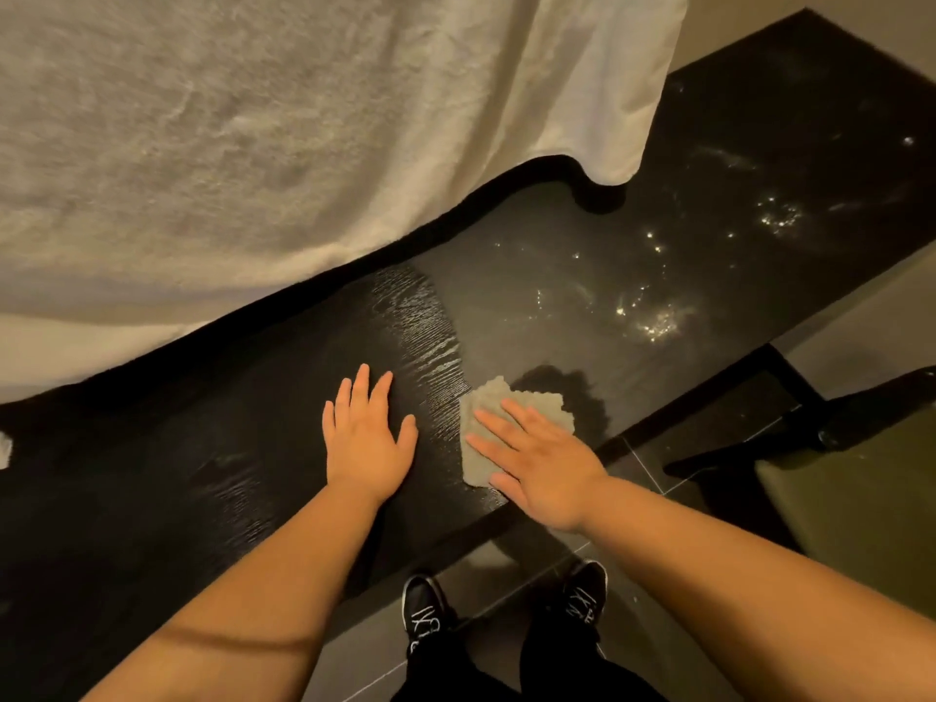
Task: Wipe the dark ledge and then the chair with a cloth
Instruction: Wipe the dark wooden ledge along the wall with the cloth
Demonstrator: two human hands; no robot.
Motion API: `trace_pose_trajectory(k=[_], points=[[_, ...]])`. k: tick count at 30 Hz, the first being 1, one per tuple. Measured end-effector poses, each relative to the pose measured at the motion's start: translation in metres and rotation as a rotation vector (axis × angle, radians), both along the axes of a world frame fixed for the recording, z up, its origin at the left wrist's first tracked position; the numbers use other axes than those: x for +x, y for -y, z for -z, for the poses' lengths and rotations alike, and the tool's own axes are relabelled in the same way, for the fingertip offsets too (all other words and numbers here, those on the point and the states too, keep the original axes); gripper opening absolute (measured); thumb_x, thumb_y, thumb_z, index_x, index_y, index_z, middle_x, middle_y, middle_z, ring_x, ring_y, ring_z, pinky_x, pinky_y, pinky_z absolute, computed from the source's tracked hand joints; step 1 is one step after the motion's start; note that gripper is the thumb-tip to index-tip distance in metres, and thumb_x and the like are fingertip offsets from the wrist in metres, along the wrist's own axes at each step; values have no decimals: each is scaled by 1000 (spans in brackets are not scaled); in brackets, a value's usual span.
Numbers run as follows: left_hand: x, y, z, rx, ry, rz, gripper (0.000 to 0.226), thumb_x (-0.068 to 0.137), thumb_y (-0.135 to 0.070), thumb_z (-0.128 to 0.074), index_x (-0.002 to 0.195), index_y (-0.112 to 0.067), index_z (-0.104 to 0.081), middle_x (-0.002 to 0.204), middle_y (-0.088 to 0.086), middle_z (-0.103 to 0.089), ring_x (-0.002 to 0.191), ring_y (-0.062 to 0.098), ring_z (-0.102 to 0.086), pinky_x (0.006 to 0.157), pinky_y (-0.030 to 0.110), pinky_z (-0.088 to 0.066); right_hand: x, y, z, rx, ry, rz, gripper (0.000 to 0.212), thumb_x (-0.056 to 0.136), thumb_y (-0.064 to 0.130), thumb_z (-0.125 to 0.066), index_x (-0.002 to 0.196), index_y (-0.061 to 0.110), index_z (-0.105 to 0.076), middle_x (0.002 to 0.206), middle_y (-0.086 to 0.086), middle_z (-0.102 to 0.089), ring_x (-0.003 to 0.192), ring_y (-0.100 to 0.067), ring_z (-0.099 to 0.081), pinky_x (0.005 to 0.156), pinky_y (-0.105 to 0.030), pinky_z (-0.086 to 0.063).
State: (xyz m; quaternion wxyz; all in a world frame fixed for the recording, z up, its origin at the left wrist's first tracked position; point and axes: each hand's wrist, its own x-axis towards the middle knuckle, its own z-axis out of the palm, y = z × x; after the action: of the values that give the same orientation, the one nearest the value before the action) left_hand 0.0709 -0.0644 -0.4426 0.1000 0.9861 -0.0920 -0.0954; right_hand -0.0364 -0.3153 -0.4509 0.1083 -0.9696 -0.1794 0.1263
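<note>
The dark ledge (633, 255) runs diagonally from lower left to upper right, with a wood-grain sheen and pale specks on its right part. A small grey cloth (489, 405) lies flat near the ledge's front edge. My right hand (537, 463) presses on the cloth with straight fingers, covering its lower right part. Just left of the cloth, my left hand (367, 443) rests flat on the bare ledge, fingers spread. The chair (861, 478) shows at the right edge, dark frame and olive seat, apart from both hands.
A white textured bedcover (283, 144) hangs over the back edge of the ledge. Grey floor tiles (506, 570) lie below the front edge, with my two black shoes (425, 610) standing on them. A beige wall (861, 326) borders the ledge at the right.
</note>
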Motion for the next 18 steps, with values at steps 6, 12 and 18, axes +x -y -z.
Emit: trace_pose_trajectory(k=[6,12,18], points=[[16,15,4,65,18,-106,72,102,-55,-39,167,-30,-19,177,3,-6,162,30,-2,131,55,-3,40,50,1,-69,-21,398,62,106,52,-14,164,28,-15,173,-1,-5,158,-31,7,129,-48,-4],[17,16,7,96,48,-105,72,101,-57,-38,166,-31,-20,176,3,-8,162,29,-3,131,54,-5,32,3,10,-100,26,186,62,105,47,-22,164,29,-13,173,-2,-5,158,-32,8,128,-49,-3],[16,17,6,113,66,-98,72,102,-56,-40,166,-29,-24,176,4,-11,162,30,-6,130,55,-7,55,51,8,-38,23,43,61,105,51,-29,163,34,-19,173,6,-5,159,-25,4,129,-48,-6]])
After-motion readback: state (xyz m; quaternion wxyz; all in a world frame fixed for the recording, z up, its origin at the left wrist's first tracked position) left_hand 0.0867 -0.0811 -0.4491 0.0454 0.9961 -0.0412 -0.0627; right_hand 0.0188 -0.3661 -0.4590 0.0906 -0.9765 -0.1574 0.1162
